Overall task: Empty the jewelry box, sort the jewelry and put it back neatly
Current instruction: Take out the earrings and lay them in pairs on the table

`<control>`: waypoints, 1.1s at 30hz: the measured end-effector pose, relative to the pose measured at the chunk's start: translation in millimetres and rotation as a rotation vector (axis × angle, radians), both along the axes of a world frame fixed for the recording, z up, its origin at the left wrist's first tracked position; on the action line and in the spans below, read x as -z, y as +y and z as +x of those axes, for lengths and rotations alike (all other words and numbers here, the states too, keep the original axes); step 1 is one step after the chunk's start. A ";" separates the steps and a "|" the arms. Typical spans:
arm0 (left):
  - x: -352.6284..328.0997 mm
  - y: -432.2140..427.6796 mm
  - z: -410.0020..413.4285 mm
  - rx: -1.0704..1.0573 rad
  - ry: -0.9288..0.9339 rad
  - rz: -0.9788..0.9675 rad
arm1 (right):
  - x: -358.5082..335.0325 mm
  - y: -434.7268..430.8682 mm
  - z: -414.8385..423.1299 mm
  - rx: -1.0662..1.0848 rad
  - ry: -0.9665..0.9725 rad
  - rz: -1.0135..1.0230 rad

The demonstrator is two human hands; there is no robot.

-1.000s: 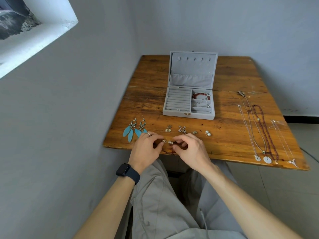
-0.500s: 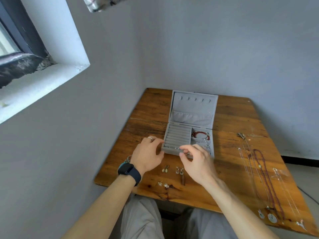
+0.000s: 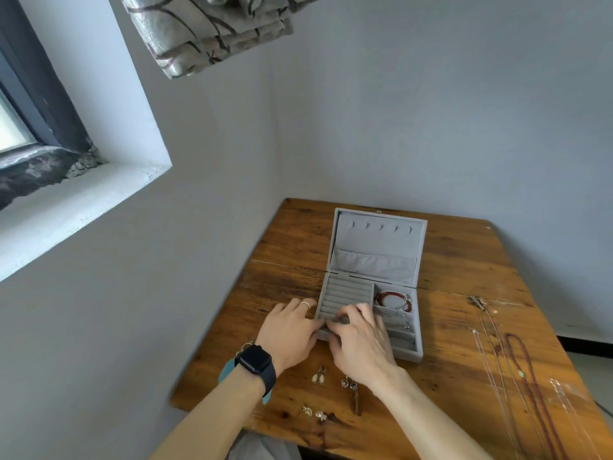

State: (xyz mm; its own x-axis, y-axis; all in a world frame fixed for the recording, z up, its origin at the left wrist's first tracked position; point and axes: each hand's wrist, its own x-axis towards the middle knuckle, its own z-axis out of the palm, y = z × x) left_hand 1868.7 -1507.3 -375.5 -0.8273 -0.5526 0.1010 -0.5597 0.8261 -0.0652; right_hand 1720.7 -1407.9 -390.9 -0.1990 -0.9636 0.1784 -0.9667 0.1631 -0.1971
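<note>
Saw the jewelry box [image 3: 374, 240] open, mid-desk [image 3: 464, 260] toward the back edge, a red bracelet [image 3: 393, 298] lying in its right compartment. Had the left hand [image 3: 292, 333] and right hand [image 3: 360, 340] pressed together over the nearest ring rolls [image 3: 348, 293], fingertips curled down; could not tell whether anything was pinched between them. Judged it best to seat any small piece deep in one slot, steady the box, then fetch the earrings [image 3: 320, 376] by the front edge

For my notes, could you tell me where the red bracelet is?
Head view: the red bracelet lies in the jewelry box, far right compartment, beside the ring rolls.
</note>
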 end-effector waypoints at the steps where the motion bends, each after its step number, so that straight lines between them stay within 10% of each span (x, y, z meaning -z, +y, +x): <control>1: -0.8 1.1 -0.6 0.004 -0.003 -0.004 | 0.8 0.0 0.5 -0.004 0.011 -0.017; 22: -39.0 -21.3 -47.1 -0.248 -0.167 0.243 | -40.2 -49.8 -5.4 0.088 -0.051 0.362; 33: -29.8 -9.4 -48.2 -0.143 -0.244 0.131 | -11.4 101.6 9.5 0.180 -0.571 -0.158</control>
